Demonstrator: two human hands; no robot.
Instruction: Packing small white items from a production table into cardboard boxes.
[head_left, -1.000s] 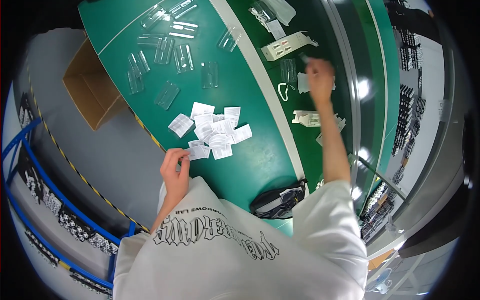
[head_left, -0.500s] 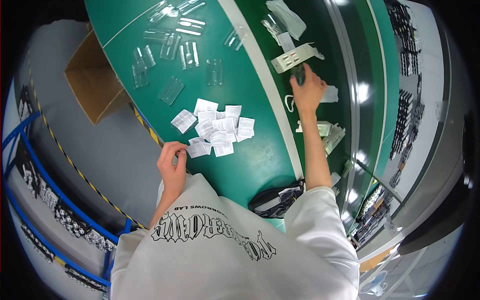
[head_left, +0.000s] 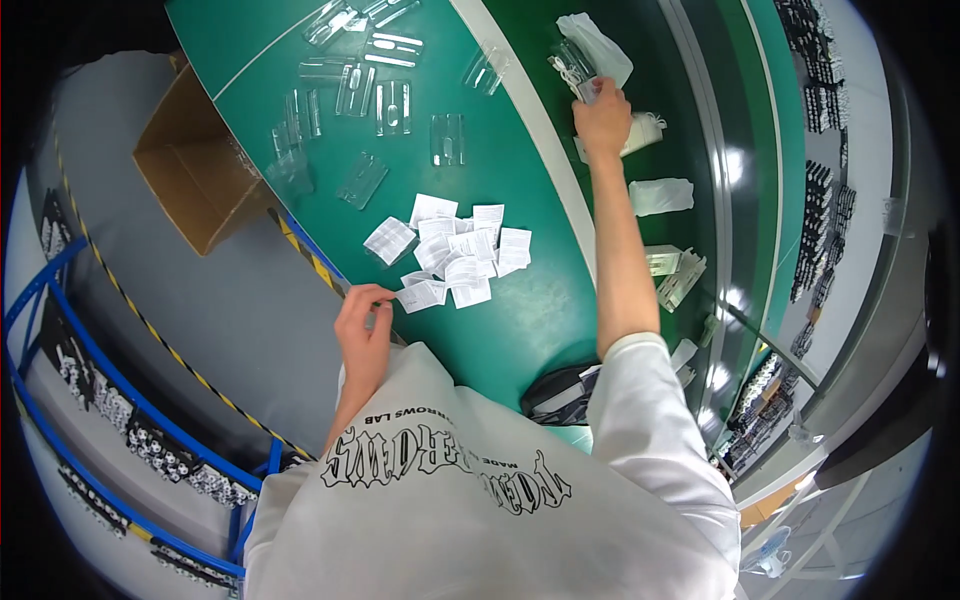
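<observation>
My right hand [head_left: 603, 118] reaches over the dark green belt, its fingers closed round the near end of a clear plastic tray [head_left: 572, 58]. White cable [head_left: 564, 70] lies at the tray's left side, and a crumpled white bag [head_left: 600, 48] is just beyond. Under my right wrist, a pale box [head_left: 641, 134] is partly hidden. My left hand [head_left: 364, 335] rests by the table's near edge with fingers loosely curled and the thumb apart. Its fingertips are at the corner of a printed paper slip [head_left: 422, 294], part of a loose pile [head_left: 458, 245].
Several clear plastic trays [head_left: 393, 107] are scattered over the far part of the green table [head_left: 530, 325]. A cardboard box [head_left: 195, 165] stands left of it. Farther down the belt are a white pouch [head_left: 661, 196] and open boxes [head_left: 681, 279]. A black bag [head_left: 560, 396] lies near my right sleeve.
My right hand has moved farther along the belt, from beside the pale box to the clear tray beyond it. The box now lies turned under my wrist. My left hand stays by the slips.
</observation>
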